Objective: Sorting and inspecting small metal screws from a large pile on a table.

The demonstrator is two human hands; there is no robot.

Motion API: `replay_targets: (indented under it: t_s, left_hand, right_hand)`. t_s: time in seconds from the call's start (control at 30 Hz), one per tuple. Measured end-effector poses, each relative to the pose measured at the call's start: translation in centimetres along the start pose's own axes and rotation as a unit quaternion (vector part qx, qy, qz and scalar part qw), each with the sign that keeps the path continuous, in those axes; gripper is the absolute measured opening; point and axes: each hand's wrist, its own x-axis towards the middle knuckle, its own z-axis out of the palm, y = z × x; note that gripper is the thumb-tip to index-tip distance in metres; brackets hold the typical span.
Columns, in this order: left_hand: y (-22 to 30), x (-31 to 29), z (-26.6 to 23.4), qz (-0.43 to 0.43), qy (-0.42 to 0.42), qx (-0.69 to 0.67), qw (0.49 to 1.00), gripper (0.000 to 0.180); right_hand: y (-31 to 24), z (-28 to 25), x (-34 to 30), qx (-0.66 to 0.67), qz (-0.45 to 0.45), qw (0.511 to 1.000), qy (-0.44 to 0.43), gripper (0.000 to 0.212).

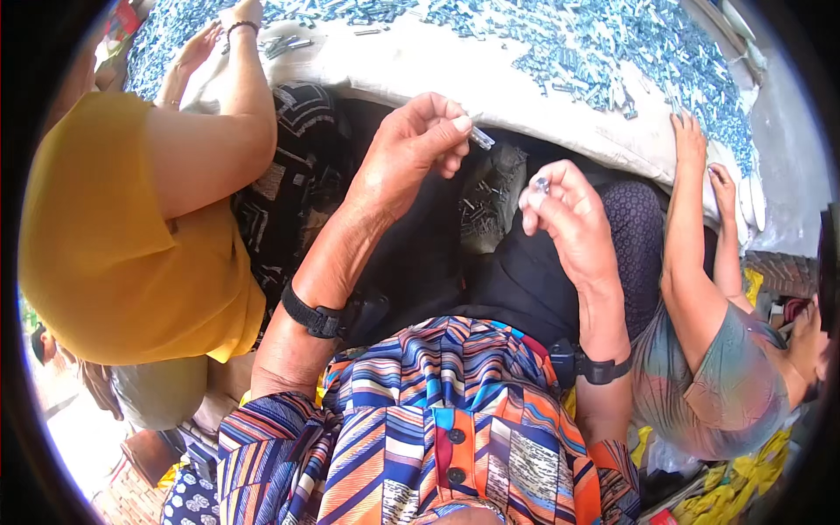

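Observation:
My left hand [409,150] is raised over my lap, thumb pressed against the curled fingers. Slim, shiny metal pieces [480,138] stick out from that pinch; how many is hard to tell. To the right and a little nearer, my right hand [570,219] is closed too, its thumb and fingertips around a small shiny metal piece [542,185]. The two hands are apart from each other. Between my knees, below them, more small metal pieces [477,213] lie in a pale bag or sack [507,171], partly hidden in shadow.
Ahead, a pale cloth-covered work surface [402,66] bears a wide spread of small bluish metal pieces [630,44]. A person in a yellow top [131,254] sits close on my left. Another in a patterned grey-green top [713,376] sits on my right, both reaching to the surface.

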Motion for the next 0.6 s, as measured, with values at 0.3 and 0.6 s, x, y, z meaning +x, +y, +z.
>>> replay_targets:
  t_s: [0.3,0.6]
  left_hand:
    - [-2.3,0.7,1.6,-0.033,-0.002,0.011,0.999,0.013]
    - [-3.5,1.5,2.2,-0.075,-0.046,0.117,0.989,0.01]
  right_hand:
    - [0.9,0.1,2.8,0.159,-0.05,0.985,0.049,0.013]
    - [1.5,-0.2,3.5,-0.259,-0.127,0.957,0.028,0.01]
